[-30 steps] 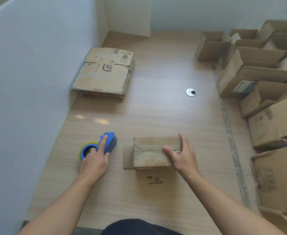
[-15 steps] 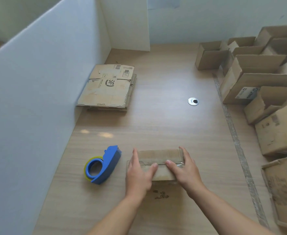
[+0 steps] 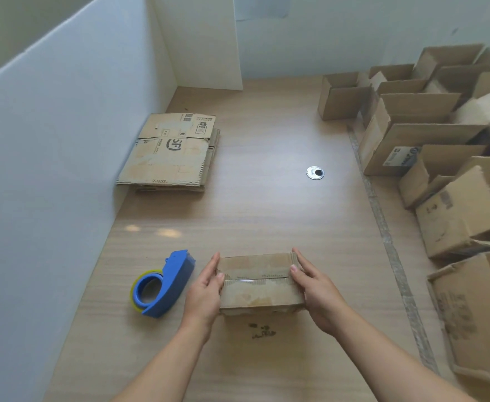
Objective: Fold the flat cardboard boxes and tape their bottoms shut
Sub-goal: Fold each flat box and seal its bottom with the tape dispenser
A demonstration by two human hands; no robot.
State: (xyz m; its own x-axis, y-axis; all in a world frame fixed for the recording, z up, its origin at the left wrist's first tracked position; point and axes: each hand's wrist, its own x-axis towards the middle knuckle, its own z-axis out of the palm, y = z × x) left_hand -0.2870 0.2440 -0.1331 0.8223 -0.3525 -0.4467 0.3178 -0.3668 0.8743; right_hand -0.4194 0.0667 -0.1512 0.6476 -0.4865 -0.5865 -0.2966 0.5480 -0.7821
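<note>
A small folded cardboard box [image 3: 259, 285] sits on the wooden table near me, bottom flaps up, with clear tape along the seam. My left hand [image 3: 204, 294] grips its left end, thumb on top. My right hand [image 3: 316, 288] grips its right end the same way. A blue tape dispenser [image 3: 164, 284] with a yellow-edged roll lies on the table just left of my left hand, untouched. A stack of flat cardboard boxes [image 3: 171, 152] lies at the far left against the partition.
Several folded open boxes [image 3: 417, 132] crowd the right side of the table and continue down to the near right. A round metal grommet [image 3: 315, 172] sits in the tabletop. A white partition wall [image 3: 64, 140] runs along the left.
My left hand let go of the tape dispenser and moved right onto the box's left end. Both hands now hold the box by its ends. The left flap no longer sticks out.
</note>
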